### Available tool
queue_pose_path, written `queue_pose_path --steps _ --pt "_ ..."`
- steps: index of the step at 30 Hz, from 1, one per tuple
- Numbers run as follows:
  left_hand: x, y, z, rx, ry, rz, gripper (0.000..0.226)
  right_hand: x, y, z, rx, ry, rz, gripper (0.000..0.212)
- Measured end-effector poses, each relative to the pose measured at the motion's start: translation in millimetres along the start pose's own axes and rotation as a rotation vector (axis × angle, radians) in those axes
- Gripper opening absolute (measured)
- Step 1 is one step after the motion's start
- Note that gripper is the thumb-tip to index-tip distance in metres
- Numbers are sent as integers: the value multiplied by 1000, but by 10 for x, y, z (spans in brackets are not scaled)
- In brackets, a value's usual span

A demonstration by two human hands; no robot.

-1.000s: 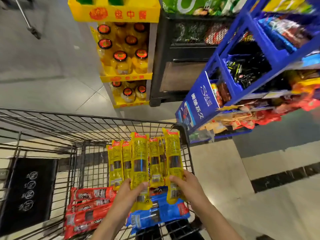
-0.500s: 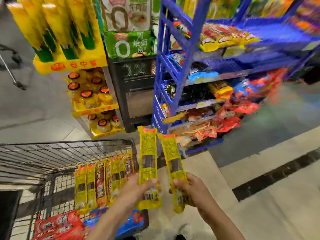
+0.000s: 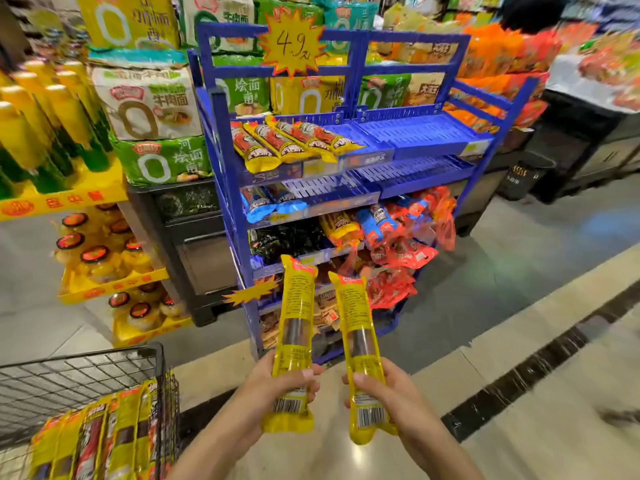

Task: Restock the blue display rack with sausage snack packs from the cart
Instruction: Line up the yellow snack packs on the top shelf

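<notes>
At eight o'clock, the cart (image 3: 104, 393) is holding many packs yet. My left hand (image 3: 277, 382) is gripping one yellow sausage pack (image 3: 294, 341), my right hand (image 3: 384, 393) another pack (image 3: 358, 344). At twelve o'clock, the blue rack (image 3: 346, 161) is carrying few packs; most restocking remains.

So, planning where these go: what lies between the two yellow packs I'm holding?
Nothing; head view shows a bare gap between the left pack and right pack, rack behind.
</notes>
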State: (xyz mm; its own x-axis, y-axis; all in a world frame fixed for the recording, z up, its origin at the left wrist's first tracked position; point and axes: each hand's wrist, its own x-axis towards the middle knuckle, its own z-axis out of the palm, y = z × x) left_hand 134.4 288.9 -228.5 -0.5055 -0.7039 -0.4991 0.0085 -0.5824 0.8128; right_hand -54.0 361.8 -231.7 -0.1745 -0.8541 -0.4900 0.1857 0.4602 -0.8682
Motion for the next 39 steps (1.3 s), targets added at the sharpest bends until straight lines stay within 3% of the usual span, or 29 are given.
queue_pose_path --steps 4,8,12,16,20,21,23,25,27,31,36,39 --pt "278 260 109 27 28 103 67 245 -262 -277 -4 -14 -56 19" --pt "677 473 224 -198 22 81 37 618 -470 -513 49 13 -73 26" --pt "1208 553 326 -331 3 40 48 982 -641 -779 104 54 -12 25" --pt "1692 678 446 -258 32 -21 48 1243 -840 -1036 119 65 -35 23" --pt "1895 831 636 -144 -2 62 37 1425 -958 -1265 206 1 -86 35" --pt "1938 898 723 -85 40 66 42 1461 -980 -1308 246 -36 -88 36" --pt "1977 957 845 5 75 114 74 1545 -1058 -1410 284 -77 -95 43" --pt "1942 955 956 38 62 156 83 1654 -1139 -1526 236 -83 -114 60" --pt "1947 993 1095 67 104 186 73 1778 -1234 -1671 139 -109 -150 80" --pt "2017 1125 1392 233 211 244 65 2020 -1423 -1929 54 -201 -167 93" --pt "2179 1195 1671 349 445 302 49 2253 -1709 -2193 -83 -249 -317 65" --pt "2292 1212 1810 266 524 358 20 2375 -1839 -2358 -87 -280 -326 54"
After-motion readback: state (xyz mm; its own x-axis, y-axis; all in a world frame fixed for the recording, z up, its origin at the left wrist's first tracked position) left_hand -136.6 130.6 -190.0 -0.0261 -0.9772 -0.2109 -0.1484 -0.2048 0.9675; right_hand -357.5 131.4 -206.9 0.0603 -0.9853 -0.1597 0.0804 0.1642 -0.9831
